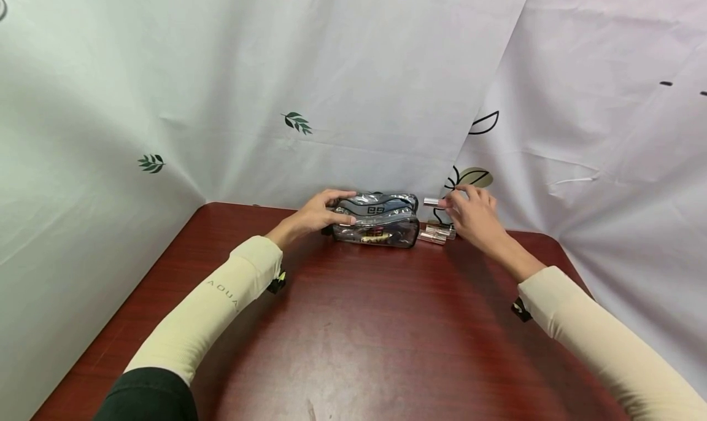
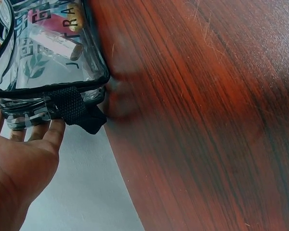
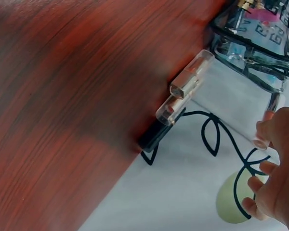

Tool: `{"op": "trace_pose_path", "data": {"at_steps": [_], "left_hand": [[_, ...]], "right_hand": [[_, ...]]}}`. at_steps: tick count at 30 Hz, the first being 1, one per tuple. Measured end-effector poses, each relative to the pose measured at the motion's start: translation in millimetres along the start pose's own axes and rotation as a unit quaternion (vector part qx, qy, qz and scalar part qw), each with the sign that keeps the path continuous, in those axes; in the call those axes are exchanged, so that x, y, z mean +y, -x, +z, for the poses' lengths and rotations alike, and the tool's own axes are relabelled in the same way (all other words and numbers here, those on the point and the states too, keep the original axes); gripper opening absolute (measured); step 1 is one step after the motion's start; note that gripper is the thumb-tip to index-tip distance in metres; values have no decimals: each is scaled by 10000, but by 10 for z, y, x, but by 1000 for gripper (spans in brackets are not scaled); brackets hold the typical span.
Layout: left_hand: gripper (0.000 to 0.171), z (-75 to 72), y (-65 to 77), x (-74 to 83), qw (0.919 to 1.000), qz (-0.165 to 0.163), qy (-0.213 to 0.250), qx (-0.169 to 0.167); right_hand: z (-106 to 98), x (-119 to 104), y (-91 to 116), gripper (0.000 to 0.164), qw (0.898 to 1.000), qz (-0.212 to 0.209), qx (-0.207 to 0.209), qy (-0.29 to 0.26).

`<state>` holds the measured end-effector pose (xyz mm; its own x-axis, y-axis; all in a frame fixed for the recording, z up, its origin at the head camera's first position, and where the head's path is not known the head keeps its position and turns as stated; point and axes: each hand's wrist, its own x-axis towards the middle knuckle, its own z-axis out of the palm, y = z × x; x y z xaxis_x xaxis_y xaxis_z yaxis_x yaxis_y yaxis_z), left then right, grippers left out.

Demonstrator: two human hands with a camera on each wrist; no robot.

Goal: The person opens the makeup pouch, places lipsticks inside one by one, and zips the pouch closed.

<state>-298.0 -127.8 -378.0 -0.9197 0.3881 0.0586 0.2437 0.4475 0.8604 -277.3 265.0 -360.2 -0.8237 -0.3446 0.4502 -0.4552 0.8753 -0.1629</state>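
Observation:
A clear zip pouch [image 1: 381, 240] with black trim and dark lettering stands at the table's back edge. My left hand [image 1: 313, 213] holds its left end, thumb along the front rim and a finger along the back rim. Small items show through its clear wall, among them a tube with a silver end [image 2: 58, 43] and something pink. Just past the pouch's right end, my right hand [image 1: 474, 215] pinches a small lip gloss tube [image 1: 431, 202], silver end toward the pouch. Two clear-and-pink tubes [image 3: 192, 74] and a black-ended one [image 3: 154, 134] lie on the table below that hand.
The dark red wooden table [image 1: 353, 329] reaches back to a white printed cloth [image 1: 353, 89], which hangs right behind the pouch. A black strap tab [image 2: 77, 108] sticks out from the pouch's left end.

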Motion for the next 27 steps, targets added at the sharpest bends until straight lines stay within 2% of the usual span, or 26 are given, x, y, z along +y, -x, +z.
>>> {"op": "trace_pose_path", "data": {"at_steps": [11,19,27], "left_hand": [[71,-2,-23,-13,10000,40,29,2],[71,-3,-1,-7,10000,25,-13,20],[71,0,-2,-10,10000,75,-14,22]], "right_hand": [[-53,-119,-84,17,9998,-125,75,-101],[-80,-265,-145,16,9992,-199,278,-185],[-87,-426,-193,16,9983,-295,236,-443]]}}
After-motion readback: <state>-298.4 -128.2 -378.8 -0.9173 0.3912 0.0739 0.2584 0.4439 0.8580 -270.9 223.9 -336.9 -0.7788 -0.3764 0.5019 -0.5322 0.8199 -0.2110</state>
